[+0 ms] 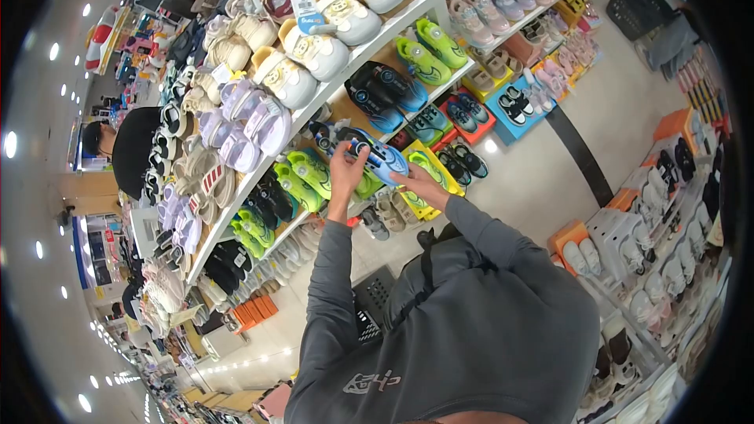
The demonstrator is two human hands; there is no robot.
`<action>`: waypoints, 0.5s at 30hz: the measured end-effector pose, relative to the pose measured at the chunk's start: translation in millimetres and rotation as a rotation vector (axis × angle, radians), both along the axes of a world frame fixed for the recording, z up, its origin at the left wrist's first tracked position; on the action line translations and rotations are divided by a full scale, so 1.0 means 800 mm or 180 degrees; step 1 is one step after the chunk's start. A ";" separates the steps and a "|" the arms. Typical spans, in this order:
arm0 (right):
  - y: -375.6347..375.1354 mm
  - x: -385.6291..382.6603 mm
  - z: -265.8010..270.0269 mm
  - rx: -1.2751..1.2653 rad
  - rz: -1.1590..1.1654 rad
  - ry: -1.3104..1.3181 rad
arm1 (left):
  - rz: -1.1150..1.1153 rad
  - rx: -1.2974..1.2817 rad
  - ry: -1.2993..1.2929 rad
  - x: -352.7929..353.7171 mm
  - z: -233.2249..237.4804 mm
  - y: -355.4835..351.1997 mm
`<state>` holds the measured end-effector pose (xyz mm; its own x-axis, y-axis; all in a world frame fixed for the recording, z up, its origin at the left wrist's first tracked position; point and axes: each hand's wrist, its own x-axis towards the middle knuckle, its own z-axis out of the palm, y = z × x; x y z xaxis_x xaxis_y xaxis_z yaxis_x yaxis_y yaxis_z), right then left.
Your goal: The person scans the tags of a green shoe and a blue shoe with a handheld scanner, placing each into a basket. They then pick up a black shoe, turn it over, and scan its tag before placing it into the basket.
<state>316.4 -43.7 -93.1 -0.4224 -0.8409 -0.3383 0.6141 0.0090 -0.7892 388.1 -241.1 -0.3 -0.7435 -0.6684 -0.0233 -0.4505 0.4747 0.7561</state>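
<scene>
The white shelf rack (369,39) runs across everything beyond your fingers, its tiers packed with pairs: cream shoes (322,51) on the tier above your fingertips, green shoes (310,173) just to the left of your left fingers, and dark blue shoes (385,94) on the board straight past them. Below your fingers, between your grey sleeves (330,283), a black basket (373,298) sits on the floor. Well off to the left of your left fingers, a person in a black cap (133,149) stands close to the rack. Between your two hands, lifted clear of the shelf boards, is the blue and black shoe (381,155), lying roughly level. Your left hand (345,169) grips one end of it, fingers curled closed around the upper; your right hand (420,187) holds the other end, its fingers (402,179) drawn narrow and pinched on the edge of the sole
</scene>
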 end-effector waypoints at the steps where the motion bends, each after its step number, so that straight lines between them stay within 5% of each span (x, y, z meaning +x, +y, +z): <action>1: -0.007 -0.003 -0.004 -0.0153 -0.0016 -0.0069 | -0.0014 -0.0067 -0.0103 -0.005 0.002 -0.007; 15: -0.124 -0.035 -0.051 0.0189 -0.0324 -0.0232 | -0.0296 -0.0646 -0.0411 -0.070 -0.066 -0.147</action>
